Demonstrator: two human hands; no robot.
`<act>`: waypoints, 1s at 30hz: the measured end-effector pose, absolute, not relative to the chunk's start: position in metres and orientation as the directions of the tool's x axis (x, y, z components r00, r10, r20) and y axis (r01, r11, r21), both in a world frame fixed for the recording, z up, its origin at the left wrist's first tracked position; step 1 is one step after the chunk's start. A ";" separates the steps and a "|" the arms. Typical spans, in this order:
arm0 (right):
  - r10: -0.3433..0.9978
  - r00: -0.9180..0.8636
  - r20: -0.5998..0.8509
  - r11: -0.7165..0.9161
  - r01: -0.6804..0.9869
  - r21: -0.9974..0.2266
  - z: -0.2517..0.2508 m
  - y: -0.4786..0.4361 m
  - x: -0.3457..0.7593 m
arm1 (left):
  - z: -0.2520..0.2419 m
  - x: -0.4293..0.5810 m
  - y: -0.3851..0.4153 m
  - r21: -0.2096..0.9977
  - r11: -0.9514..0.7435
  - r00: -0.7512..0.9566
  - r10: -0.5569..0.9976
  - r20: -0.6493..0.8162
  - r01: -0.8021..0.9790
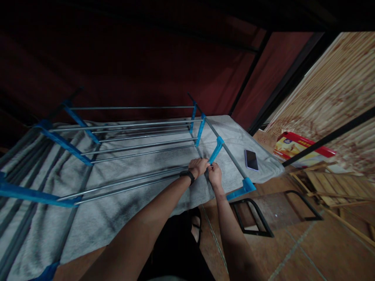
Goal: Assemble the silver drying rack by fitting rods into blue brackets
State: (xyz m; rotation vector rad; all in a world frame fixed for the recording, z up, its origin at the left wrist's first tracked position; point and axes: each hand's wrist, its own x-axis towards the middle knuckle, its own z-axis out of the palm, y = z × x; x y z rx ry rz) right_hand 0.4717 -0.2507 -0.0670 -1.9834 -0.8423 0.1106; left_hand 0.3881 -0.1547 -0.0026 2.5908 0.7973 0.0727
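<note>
A partly assembled rack of grey metal tubes (140, 146) and blue plastic connectors (200, 130) lies on its side. My left hand (199, 167), with a dark band at the wrist, is closed around the lower end of one blue connector (216, 150), where the front pair of tubes (129, 186) meets it. Close beside it, my right hand (215, 174) pinches the same end from the right. My fingers hide the joint itself. A side tube (234, 160) runs through the top of this connector to another blue connector (242, 189) near my right forearm.
A grey blanket (228, 130) lies beneath the rack, with a phone (251, 160) on its right part. Black frame bars (252, 74) rise behind. On the tiled floor to the right are a black-framed item (254, 218), a red-and-yellow box (301, 148) and a folded wooden piece (336, 185).
</note>
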 end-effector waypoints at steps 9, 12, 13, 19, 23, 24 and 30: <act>0.604 0.746 0.282 -0.358 0.569 -0.740 -0.065 -0.251 0.469 | 0.004 0.390 -0.155 0.384 -0.765 0.844 0.530 -0.082 0.517; 0.604 0.743 0.287 -0.379 0.585 -0.717 -0.065 -0.251 0.468 | 0.007 0.390 -0.155 0.383 -0.765 0.846 0.526 -0.090 0.517; 0.602 0.744 0.288 -0.385 0.587 -0.712 -0.066 -0.251 0.468 | 0.007 0.391 -0.155 0.384 -0.765 0.846 0.525 -0.092 0.517; 0.581 0.754 0.308 -0.380 0.585 -0.716 -0.070 -0.248 0.468 | 0.006 0.392 -0.156 0.391 -0.764 0.847 0.525 -0.086 0.514; 0.590 0.731 0.343 -0.324 0.604 -0.728 -0.073 -0.252 0.467 | 0.013 0.377 -0.166 0.405 -0.797 0.865 0.501 0.031 0.448; 0.600 0.722 0.346 -0.306 0.606 -0.734 -0.074 -0.253 0.467 | 0.014 0.368 -0.170 0.418 -0.820 0.874 0.473 0.110 0.392; 0.618 0.729 0.295 -0.350 0.591 -0.727 -0.083 -0.256 0.478 | -0.004 0.241 -0.192 0.580 -0.753 0.654 0.613 0.444 0.311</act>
